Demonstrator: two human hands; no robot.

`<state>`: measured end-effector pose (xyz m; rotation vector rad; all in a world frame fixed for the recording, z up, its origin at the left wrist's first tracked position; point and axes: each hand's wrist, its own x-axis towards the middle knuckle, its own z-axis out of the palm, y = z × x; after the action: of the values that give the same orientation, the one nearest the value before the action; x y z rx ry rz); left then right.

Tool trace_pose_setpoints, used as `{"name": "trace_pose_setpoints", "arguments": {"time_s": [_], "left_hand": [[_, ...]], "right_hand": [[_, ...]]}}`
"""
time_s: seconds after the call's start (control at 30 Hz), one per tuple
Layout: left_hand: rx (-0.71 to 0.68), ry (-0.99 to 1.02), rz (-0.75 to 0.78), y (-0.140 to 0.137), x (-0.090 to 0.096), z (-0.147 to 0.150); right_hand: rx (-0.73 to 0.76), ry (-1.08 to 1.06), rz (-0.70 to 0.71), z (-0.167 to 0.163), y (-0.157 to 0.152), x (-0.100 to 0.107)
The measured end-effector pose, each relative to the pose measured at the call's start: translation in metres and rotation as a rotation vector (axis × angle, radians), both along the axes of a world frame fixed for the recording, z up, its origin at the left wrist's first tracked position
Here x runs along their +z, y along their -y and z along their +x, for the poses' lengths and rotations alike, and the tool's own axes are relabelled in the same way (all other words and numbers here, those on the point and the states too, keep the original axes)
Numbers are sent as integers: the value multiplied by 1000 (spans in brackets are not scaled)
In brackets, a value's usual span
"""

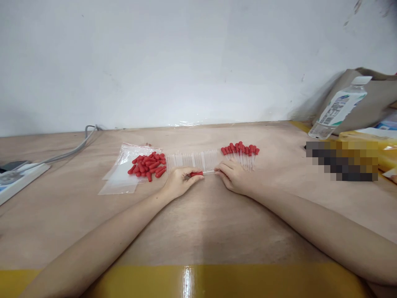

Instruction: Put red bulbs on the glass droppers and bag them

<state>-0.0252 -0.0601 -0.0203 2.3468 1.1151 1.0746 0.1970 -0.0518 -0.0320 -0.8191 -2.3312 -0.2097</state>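
Note:
Between finger and thumb, my left hand [180,181] pinches a red rubber dropper bulb [196,174]. My right hand [233,176] is closed on a clear dropper tube [209,172], whose left end meets the bulb's open end; how far it sits inside I cannot tell. Just behind my hands lies a row of clear dropper tubes [194,160] side by side. Left of it, a pile of loose red bulbs [145,164] rests on clear plastic bags [119,182]. Several droppers with red bulbs fitted [240,149] lie beyond my right hand, partly hidden by it.
A plastic bottle [339,109] leans against a grey-brown bag [376,99] at the right. Beside them are yellow packaging [369,142] and a blurred dark object [341,161]. Grey cables [71,152] run across the wooden table [173,231] at left, near a white-edged object [25,180].

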Motion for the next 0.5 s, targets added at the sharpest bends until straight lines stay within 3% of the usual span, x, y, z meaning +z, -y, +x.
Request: {"name": "trace_pose_setpoints", "arguments": {"time_s": [0.2, 0.5], "left_hand": [[-55, -6, -20, -1, -5, 0], [-106, -17, 13, 1, -5, 0]], "right_hand": [[17, 24, 77, -5, 4, 1], [-7, 22, -152, -15, 14, 7]]}}
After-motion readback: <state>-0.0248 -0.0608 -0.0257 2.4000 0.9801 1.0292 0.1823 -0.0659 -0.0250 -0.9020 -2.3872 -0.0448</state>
